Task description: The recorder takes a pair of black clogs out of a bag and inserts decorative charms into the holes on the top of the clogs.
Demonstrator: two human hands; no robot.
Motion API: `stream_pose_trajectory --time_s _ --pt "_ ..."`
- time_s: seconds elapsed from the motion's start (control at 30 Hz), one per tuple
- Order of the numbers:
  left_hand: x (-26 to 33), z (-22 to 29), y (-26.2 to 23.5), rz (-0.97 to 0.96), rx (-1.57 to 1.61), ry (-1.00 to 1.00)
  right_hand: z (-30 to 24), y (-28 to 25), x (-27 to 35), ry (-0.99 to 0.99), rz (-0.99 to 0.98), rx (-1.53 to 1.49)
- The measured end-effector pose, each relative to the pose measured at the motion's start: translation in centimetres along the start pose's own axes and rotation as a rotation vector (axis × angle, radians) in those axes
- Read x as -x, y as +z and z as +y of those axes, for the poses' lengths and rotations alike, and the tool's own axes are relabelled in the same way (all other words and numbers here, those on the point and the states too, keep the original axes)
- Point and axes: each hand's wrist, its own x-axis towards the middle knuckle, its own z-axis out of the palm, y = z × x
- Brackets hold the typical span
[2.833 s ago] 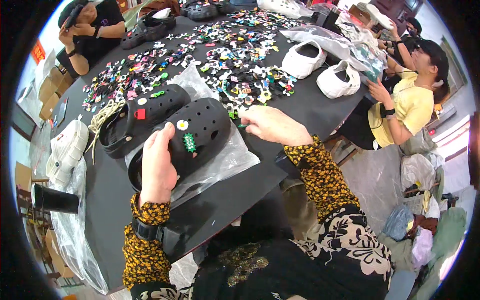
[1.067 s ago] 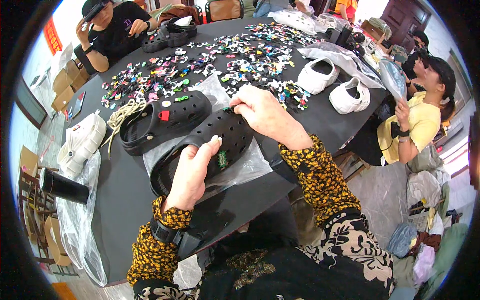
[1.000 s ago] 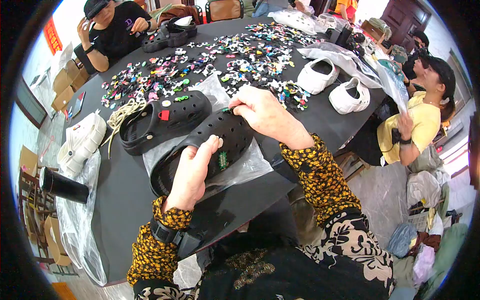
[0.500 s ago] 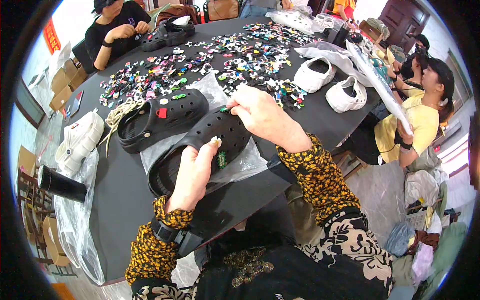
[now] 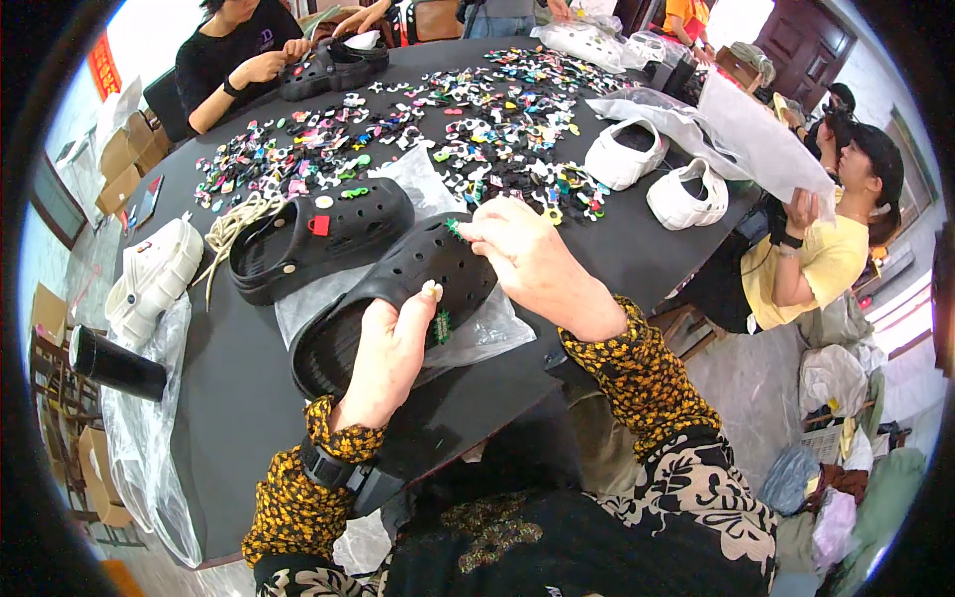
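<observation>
My left hand (image 5: 390,350) grips the side of a black perforated clog (image 5: 398,289) lying on a clear plastic bag (image 5: 487,328) on the black table (image 5: 239,398). A green charm (image 5: 441,324) sits on the clog near my left thumb. My right hand (image 5: 527,261) rests over the clog's toe and pinches a small green charm (image 5: 454,228) against it. A second black clog (image 5: 318,236) with a red and a white charm lies just behind.
Several loose colourful charms (image 5: 438,139) cover the table's middle. White clogs (image 5: 652,174) lie at the right, another white clog (image 5: 154,279) and a black tumbler (image 5: 114,363) at the left. A person in yellow (image 5: 806,259) holds a plastic bag; a person in black (image 5: 234,60) works at the far side.
My right hand came back from the charm pile and settled on the clog's toe with a small charm. My left hand slid along the clog's side. The person at the right lifted a plastic bag.
</observation>
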Motion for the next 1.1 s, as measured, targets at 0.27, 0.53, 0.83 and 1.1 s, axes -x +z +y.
stream_pose_trajectory --time_s 0.27,0.53,0.83,1.1 --pt "0.7 -0.2 -0.3 -0.004 -0.36 0.017 -0.7 -0.2 0.4 -0.017 -0.102 0.024" --pt "0.9 -0.4 0.4 0.002 -0.408 0.172 -0.5 -0.6 0.9 -0.056 -0.168 0.113" --pt "1.1 -0.8 0.1 -0.031 -0.428 0.201 -0.7 0.3 1.1 -0.073 -0.237 0.191" --pt "0.7 -0.9 0.3 0.001 -0.526 0.257 -0.8 1.5 0.2 -0.077 -0.241 0.269"
